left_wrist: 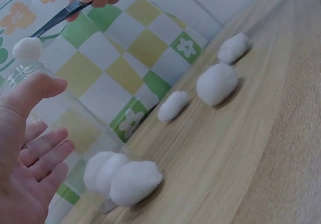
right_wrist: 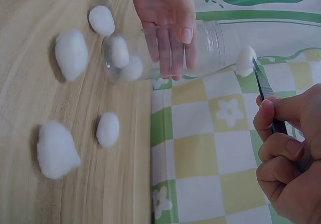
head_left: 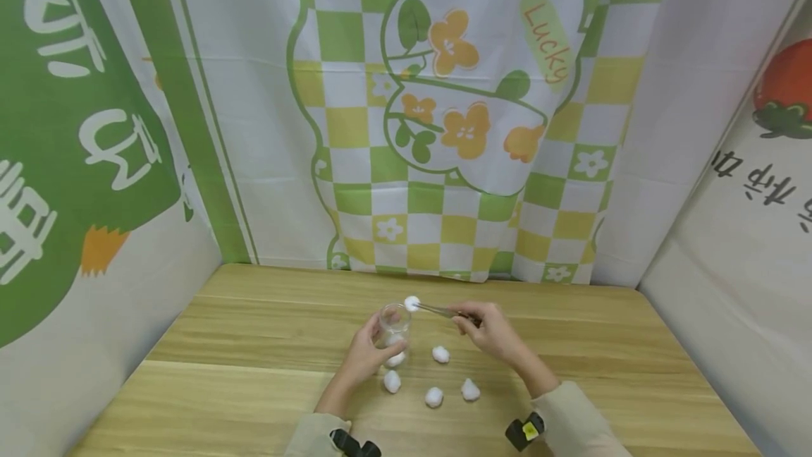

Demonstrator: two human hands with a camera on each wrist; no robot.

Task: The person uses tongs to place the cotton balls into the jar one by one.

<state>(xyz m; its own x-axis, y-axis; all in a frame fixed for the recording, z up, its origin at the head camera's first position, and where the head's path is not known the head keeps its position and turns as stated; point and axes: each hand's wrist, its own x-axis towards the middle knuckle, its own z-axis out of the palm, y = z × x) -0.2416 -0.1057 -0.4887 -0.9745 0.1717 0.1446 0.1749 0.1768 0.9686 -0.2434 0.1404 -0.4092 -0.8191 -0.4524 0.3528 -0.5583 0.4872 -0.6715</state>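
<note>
My left hand [head_left: 369,352] holds a clear glass jar [right_wrist: 203,48] upright on the table, thumb on one side and fingers round the other. Two white cotton balls [right_wrist: 119,52] lie at the jar's bottom. In my right hand [head_left: 491,330] is a pair of dark metal tweezers [right_wrist: 265,87], whose tips pinch another cotton ball [head_left: 412,303]. That pinched ball hangs just above the jar's open mouth [head_left: 396,314], slightly to its right in the head view. The left wrist view shows the same pinched ball [left_wrist: 27,49] near the jar's rim.
Several loose cotton balls [head_left: 434,397] are spread over the wooden table [head_left: 254,330], in front of the jar and to its right. A checked green and yellow cloth [head_left: 406,203] hangs at the table's back edge. Printed cloths [head_left: 729,259] also close off both sides.
</note>
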